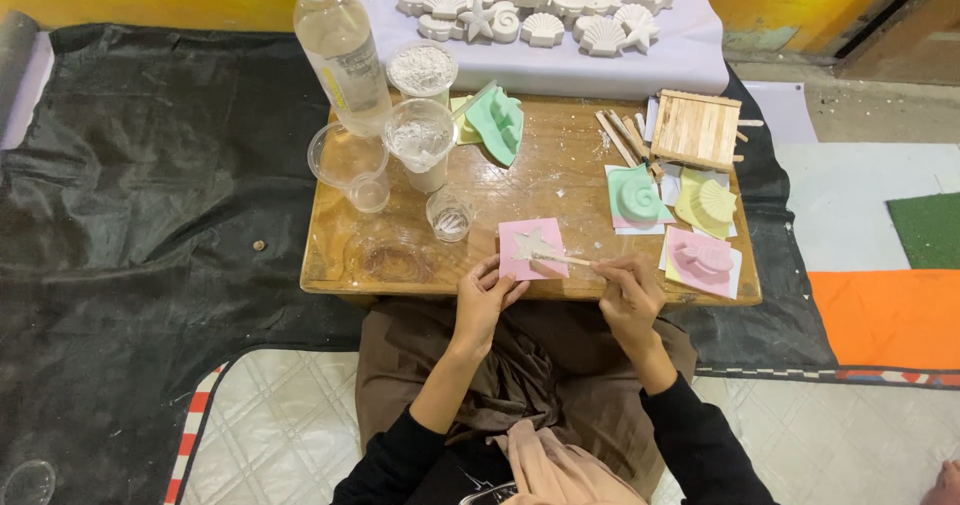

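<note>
A pink square mould (532, 249) with a star-shaped cavity lies near the front edge of a low wooden table (330, 255). My left hand (484, 295) touches the mould's near left corner with its fingertips. My right hand (628, 293) pinches a thin wooden stick (560, 258) whose far end rests in the pale filling of the star. Both forearms wear black sleeves.
A clear bottle (340, 45), plastic cups (420, 140) with white powder and a small glass (450, 215) stand at left. Green (637, 197), yellow (708, 203) and pink (700, 258) moulds and a craft-stick tray (696, 130) lie at right. White shell casts (540, 5) rest on a sheet behind.
</note>
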